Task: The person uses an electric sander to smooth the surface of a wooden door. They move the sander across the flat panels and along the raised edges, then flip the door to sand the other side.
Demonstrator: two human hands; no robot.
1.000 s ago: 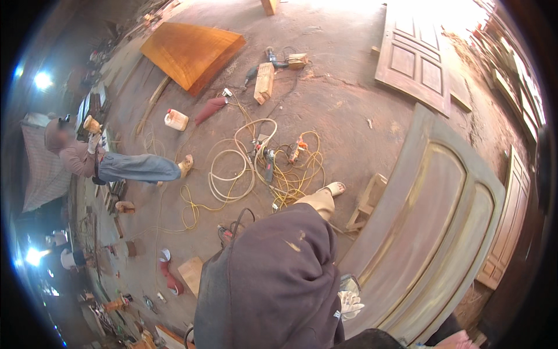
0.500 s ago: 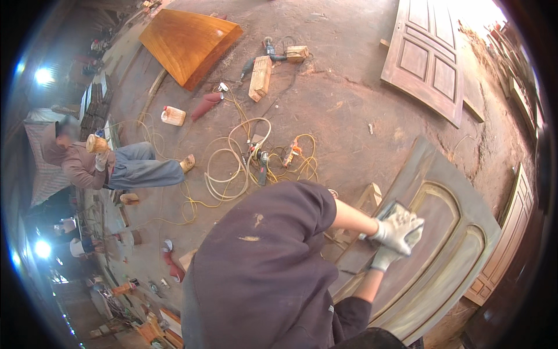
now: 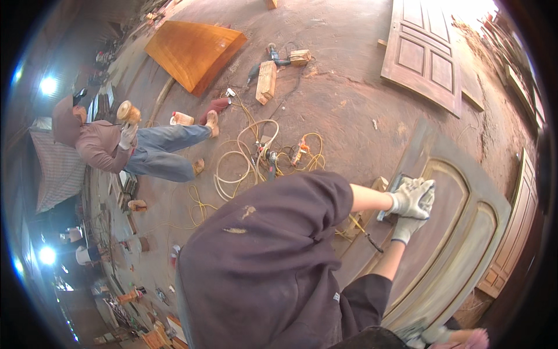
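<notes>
Both of my hands wear pale work gloves and meet over a grey wooden door panel (image 3: 407,294) with curved raised mouldings. My left hand (image 3: 406,195) comes across from the upper sleeve. My right hand (image 3: 410,225) reaches up from below and lies against it. Closed together, they press on a grey, flat-edged tool (image 3: 381,216) resting on the panel's left part. The gloves cover most of it, so its exact kind is not clear. A yellow cord with a dark end piece (image 3: 374,242) lies just left of my right wrist.
A co-worker (image 3: 110,142) at left carries a tan container (image 3: 128,112). Hoses and cords (image 3: 235,166) loop over the floor near a wooden block (image 3: 266,82). An orange-brown slab (image 3: 195,52) and a panelled door (image 3: 421,58) lie farther off. Another person's gloved hand (image 3: 433,334) shows at lower right.
My hands and the tool have shifted up and right along the panel. The co-worker has stepped rightward, still carrying the container. Another person's hand has come into view at lower right.
</notes>
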